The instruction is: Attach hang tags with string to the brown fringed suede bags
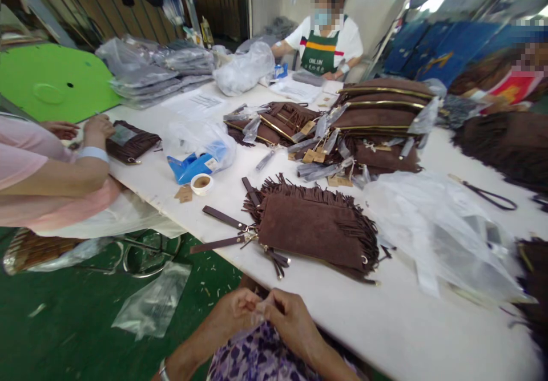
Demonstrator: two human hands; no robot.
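Observation:
Both my hands are together over my lap, just off the table's near edge. My left hand (237, 311) has its fingers curled and is closed on a small piece of see-through plastic (249, 329). Thumb and fingers of my right hand (291, 317) pinch the same plastic; its exact shape is partly hidden by the fingers. Beyond them on the white table (342, 307) lie brown fringed suede pouches (310, 227), stacked flat. Their wrist straps (225, 218) stick out on the left, some past the table edge.
A blue tape dispenser (194, 167), tape roll (201, 183) and tags (184, 193) lie farther left. Pouches with gold zips (381, 104) are piled behind. Plastic bags (445, 227) and a loose strap (488, 194) lie right. Co-workers sit left, opposite (323, 44) and right.

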